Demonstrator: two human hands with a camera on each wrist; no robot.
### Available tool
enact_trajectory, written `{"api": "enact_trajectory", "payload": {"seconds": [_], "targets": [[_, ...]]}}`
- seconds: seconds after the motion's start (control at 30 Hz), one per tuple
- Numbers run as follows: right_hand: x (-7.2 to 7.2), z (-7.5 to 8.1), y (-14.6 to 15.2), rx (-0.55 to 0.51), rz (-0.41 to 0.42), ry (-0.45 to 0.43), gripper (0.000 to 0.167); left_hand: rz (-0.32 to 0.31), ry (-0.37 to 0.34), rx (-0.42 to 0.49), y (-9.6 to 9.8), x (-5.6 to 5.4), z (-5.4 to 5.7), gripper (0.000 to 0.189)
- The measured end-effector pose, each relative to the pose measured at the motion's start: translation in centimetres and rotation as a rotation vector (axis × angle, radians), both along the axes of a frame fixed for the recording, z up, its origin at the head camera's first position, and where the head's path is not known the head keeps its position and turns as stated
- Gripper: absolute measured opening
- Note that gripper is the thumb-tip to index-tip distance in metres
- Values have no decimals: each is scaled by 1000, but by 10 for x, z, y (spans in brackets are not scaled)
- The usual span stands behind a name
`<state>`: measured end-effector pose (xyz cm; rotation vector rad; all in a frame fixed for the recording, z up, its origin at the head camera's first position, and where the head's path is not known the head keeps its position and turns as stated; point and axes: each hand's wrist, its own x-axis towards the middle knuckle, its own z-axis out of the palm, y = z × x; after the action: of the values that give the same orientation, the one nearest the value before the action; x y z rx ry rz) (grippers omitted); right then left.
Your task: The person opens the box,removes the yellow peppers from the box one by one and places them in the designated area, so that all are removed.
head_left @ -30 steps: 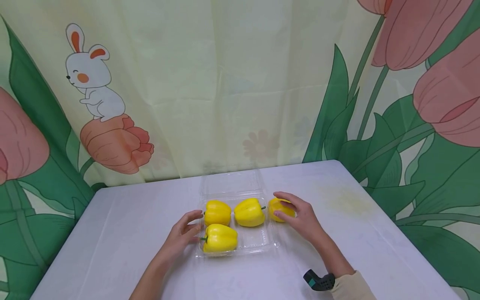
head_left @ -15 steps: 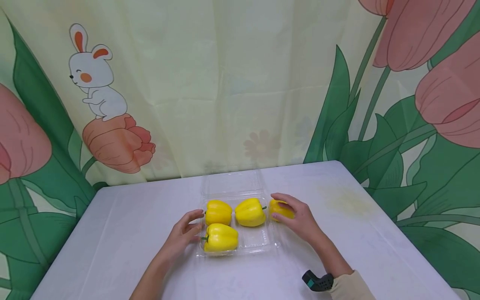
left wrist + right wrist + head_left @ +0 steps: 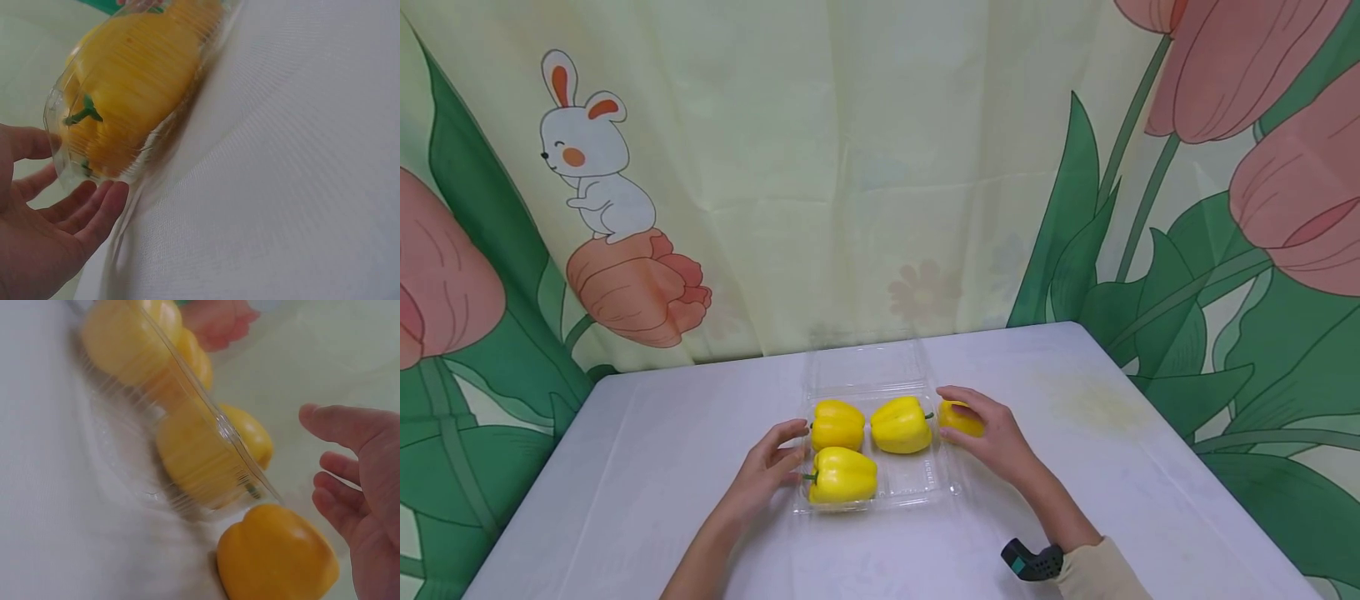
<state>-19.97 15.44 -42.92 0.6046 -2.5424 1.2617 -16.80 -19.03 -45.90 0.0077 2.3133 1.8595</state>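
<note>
Poised to take, with the right hand (image 3: pixel 992 429) – parted at thumb and fingers, gripping nothing – the loose yellow bell pepper (image 3: pixel 961 420) on the white tablecloth (image 3: pixel 640 475), just right of a clear plastic clamshell (image 3: pixel 906 482) with three yellow bell peppers (image 3: pixel 844 477) inside. Apparently steadying the clamshell's left end with a loosely spread left hand (image 3: pixel 767 468), hard to tell how firmly. Next, likely to need curling round the loose pepper and lifting it over the rim.

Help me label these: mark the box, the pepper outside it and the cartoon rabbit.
Box (image 3: pixel 900 479), head view, bare floor.
Pepper outside box (image 3: pixel 278 556), right wrist view, its side.
Cartoon rabbit (image 3: pixel 617 204), head view, its body.
</note>
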Motion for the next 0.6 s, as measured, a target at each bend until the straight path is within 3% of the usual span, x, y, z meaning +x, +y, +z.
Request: {"api": "enact_trajectory", "payload": {"seconds": [0.23, 0.6], "targets": [[0, 1, -3, 2, 15, -8, 52, 31, -15, 7, -1, 0, -2, 41], [-3, 2, -9, 18, 29, -20, 54, 26, -12, 17, -2, -1, -4, 42]]}}
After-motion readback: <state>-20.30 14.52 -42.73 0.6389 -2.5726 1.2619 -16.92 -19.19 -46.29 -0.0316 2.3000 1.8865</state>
